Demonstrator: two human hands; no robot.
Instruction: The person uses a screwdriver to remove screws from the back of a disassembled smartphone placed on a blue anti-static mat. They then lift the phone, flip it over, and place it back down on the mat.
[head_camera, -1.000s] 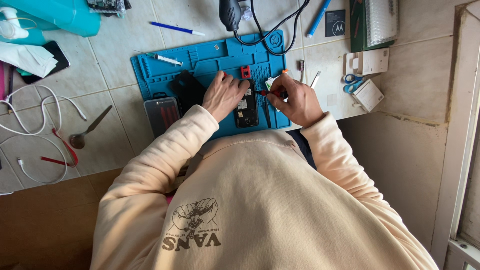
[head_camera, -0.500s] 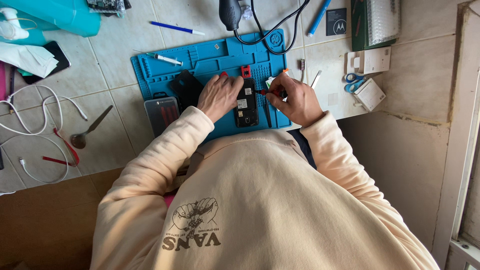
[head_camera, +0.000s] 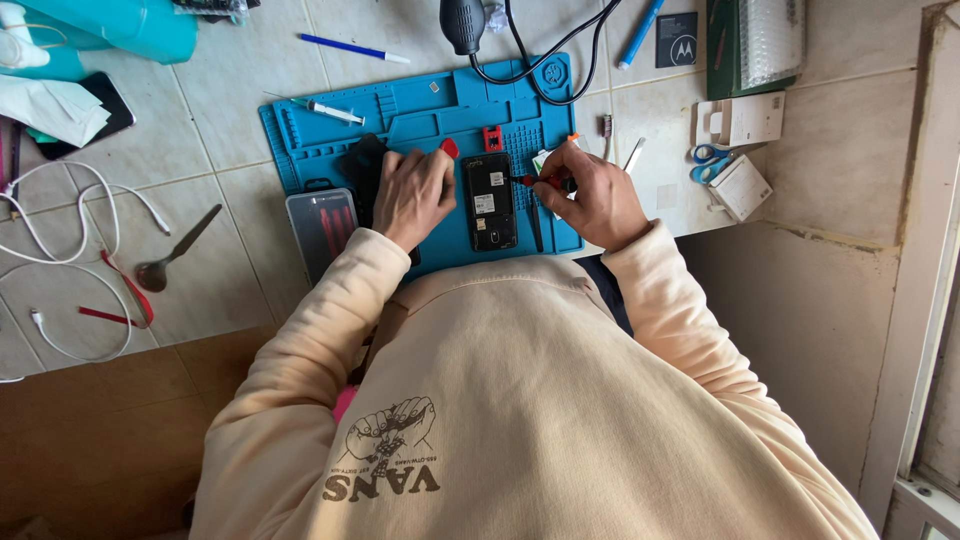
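On our blue mat (head_camera: 420, 110) lies an opened phone (head_camera: 490, 201); our left hand (head_camera: 412, 195) rests flat beside it; our right hand (head_camera: 590, 195) pinches a red screwdriver (head_camera: 535, 182).

My right hand (head_camera: 590, 200) pinches a small screwdriver (head_camera: 535, 182) with a glossy red plastic handle and a thin metal tip. My left hand (head_camera: 412, 195) lies flat beside the opened phone (head_camera: 490, 200), whose black plastic back looks matt with pale paper labels. Both sit on a blue repair mat (head_camera: 420, 115), rubbery and matt, moulded with ridges. My sleeves are soft cream cloth. The worktop (head_camera: 200, 110) is smooth, faintly glossy tile. A dull metal spoon (head_camera: 175, 250) lies on it.
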